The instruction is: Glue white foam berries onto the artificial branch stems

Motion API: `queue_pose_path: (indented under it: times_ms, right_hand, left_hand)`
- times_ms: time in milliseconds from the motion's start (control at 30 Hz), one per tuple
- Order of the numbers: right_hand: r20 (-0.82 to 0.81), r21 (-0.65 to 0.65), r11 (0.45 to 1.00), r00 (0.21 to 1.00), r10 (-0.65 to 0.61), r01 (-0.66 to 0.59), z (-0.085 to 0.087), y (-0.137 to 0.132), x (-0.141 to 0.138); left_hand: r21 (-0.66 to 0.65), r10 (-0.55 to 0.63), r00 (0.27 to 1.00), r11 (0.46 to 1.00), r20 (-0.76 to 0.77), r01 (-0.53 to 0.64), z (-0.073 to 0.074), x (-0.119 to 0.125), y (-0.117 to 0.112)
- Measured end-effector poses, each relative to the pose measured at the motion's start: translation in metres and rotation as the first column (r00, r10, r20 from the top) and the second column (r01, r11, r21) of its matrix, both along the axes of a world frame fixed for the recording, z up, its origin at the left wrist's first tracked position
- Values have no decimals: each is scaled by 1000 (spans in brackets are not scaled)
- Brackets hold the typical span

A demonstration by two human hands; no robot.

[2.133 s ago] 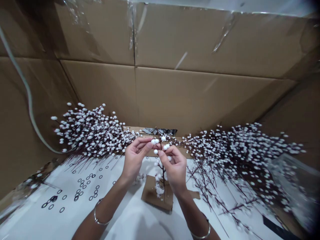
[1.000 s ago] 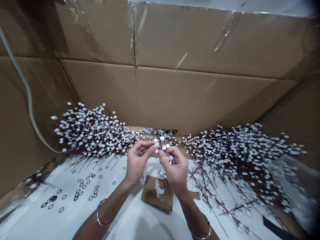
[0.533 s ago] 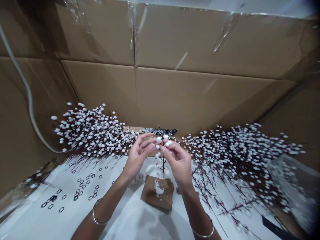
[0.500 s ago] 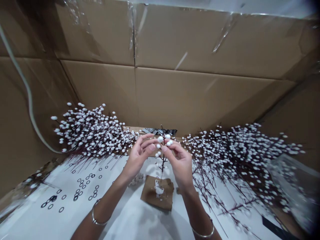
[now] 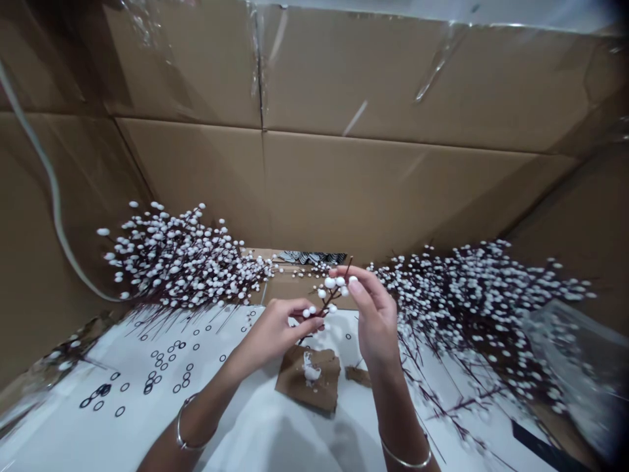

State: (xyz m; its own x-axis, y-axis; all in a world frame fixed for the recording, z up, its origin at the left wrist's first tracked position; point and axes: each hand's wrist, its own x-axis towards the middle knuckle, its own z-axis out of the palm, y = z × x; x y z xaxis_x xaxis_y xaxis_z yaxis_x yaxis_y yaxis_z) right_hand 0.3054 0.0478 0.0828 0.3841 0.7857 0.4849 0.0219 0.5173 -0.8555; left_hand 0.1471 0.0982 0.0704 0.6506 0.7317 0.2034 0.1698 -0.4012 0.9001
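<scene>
An artificial berry twig (image 5: 330, 301) with white balls on a dark brown stem slants up to the right between my hands. My left hand (image 5: 275, 331) pinches its lower stem between thumb and fingers. At the top end, my right hand (image 5: 377, 314) has its thumb and forefinger closed about the tip, by the upper balls; the exact contact is partly hidden. Below the twig lies a square of brown cardboard (image 5: 314, 396) with a white blob of glue-like paste (image 5: 310, 368) on it.
A heap of berry twigs (image 5: 181, 262) lies at the left and another heap (image 5: 457, 301) at the right. Many small black rings (image 5: 157, 367) are scattered over the white table (image 5: 236, 419). Cardboard walls (image 5: 344, 183) stand behind. A clear plastic bag (image 5: 574, 354) sits far right.
The twig has tipped from upright to slanting right. My left hand has moved down onto the lower stem, and my right hand has shifted right and up to the tip.
</scene>
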Motion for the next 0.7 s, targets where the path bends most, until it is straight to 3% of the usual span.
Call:
queue_pose_path:
  times_ms: [100, 200, 267, 333, 400, 567, 700]
  right_hand:
    - [10, 16, 999, 999, -51, 50, 1, 0, 5]
    - [-81, 49, 998, 996, -43, 47, 1, 2, 10]
    - [-149, 60, 997, 988, -35, 44, 2, 1, 14]
    - [-202, 72, 997, 979, -16, 31, 4, -2, 17]
    - [-236, 87, 996, 972, 14, 7, 7, -5, 20]
    - [-265, 91, 995, 963, 49, -26, 11, -10, 23]
    - [-274, 91, 996, 961, 44, -20, 12, -10, 26]
  left_hand:
    - [12, -24, 999, 1000, -36, 25, 3, -1, 1]
    - [29, -93, 991, 995, -97, 96, 7, -7, 8]
    - [84, -102, 969, 989, -226, 124, 4, -12, 18]
    - [181, -26, 878, 975, -478, 128, -8, -13, 30]
    - [219, 47, 705, 963, -708, 156, -28, -10, 41]
    - [149, 29, 552, 973, -833, 175, -80, 9, 58]
    - [98, 3, 519, 983, -855, 154, -98, 15, 65]
